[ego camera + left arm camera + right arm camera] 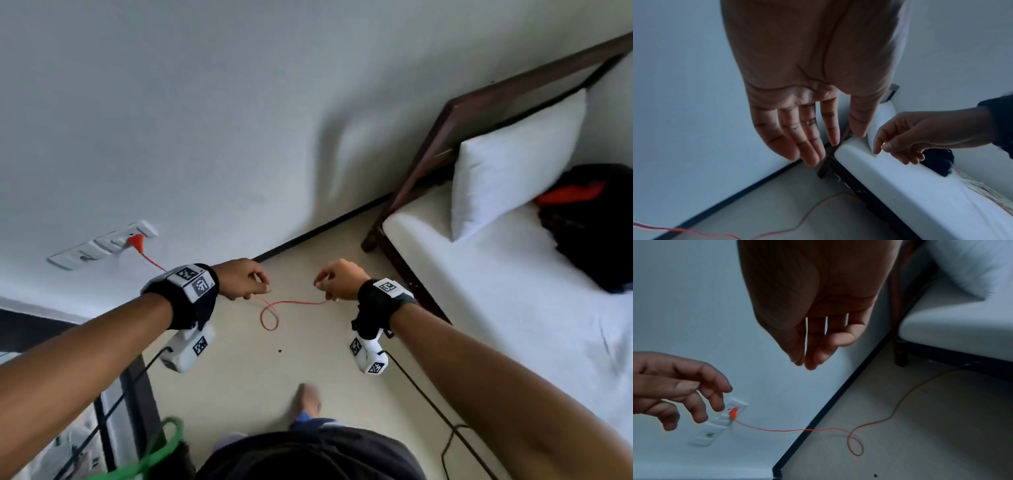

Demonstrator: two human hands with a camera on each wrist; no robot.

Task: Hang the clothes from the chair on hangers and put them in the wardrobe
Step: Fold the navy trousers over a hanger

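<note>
My left hand and right hand hover side by side above the floor, near the wall. In the left wrist view the left hand has straight fingers and holds nothing. The right hand hangs with loosely curled fingers, also empty. A green loop, seemingly part of a hanger, shows at the bottom left by my body. A dark pile of clothing with an orange patch lies on the bed. No chair or wardrobe is in view.
A thin red cable runs from a wall socket across the floor in a loop beneath my hands. The white bed with a pillow stands at right. A dark frame stands at lower left, and a black cable trails on the floor.
</note>
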